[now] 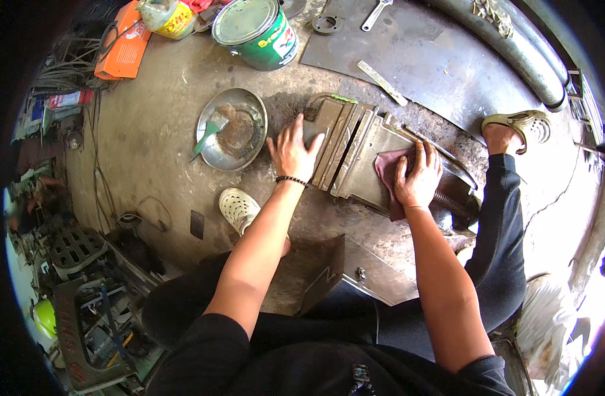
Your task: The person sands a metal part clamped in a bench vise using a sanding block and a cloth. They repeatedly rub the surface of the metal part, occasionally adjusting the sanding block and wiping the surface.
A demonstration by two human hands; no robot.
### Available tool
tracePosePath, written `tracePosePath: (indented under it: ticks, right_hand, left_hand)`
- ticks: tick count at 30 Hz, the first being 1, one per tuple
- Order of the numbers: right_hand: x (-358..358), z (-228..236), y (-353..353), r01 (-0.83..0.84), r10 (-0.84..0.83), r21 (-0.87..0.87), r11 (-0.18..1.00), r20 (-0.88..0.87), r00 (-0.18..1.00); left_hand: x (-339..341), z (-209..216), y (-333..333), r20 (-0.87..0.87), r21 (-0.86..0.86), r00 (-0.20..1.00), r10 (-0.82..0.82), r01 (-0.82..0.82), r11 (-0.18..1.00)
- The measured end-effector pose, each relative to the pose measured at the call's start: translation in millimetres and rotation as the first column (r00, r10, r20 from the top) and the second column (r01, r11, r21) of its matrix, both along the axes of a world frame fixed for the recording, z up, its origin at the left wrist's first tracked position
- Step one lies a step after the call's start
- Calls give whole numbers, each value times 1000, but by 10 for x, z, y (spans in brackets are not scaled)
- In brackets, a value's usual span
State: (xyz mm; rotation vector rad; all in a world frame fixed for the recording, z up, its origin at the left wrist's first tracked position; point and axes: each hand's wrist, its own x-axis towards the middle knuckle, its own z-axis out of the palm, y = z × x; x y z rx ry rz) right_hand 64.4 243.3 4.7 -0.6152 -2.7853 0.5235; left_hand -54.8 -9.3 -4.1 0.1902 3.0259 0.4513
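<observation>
A large metal machine vise [374,153] lies on the concrete floor in front of me, its jaws toward the left and its threaded screw toward the right. My left hand [294,152], with a dark beaded bracelet at the wrist, rests at the vise's left end, fingers spread and nothing in them. On the flat top of the vise, my right hand [418,178] presses a dark reddish rag [388,168] held under its palm and fingers. Left of the vise sits a round metal pan [257,148] with brownish residue, and a green-handled brush [210,135] leans in it.
Behind stand a green paint bucket [268,47], a plastic jug [167,18] and an orange box [123,43]. A steel plate [441,72] bears a ruler [382,82] and a wrench [376,14]; thick pipes [513,49] lie beyond. Cluttered machinery [85,310] fills the left.
</observation>
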Motion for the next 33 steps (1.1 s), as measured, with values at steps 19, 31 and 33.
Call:
tracePosePath:
  ticks: [19, 31, 33]
  right_hand:
    - [0, -20, 2, -17, 18, 13, 1000, -41, 999]
    - [-10, -18, -9, -18, 18, 12, 1000, 13, 1000]
    - [-9, -18, -6, -21, 21, 12, 1000, 11, 1000]
  left_hand:
    - [-202, -2, 253, -112, -35, 993, -47, 44, 998]
    - [-636, -63, 597, -146, 29, 988, -53, 58, 998]
    - [-665, -69, 605, -147, 25, 987, -69, 74, 997]
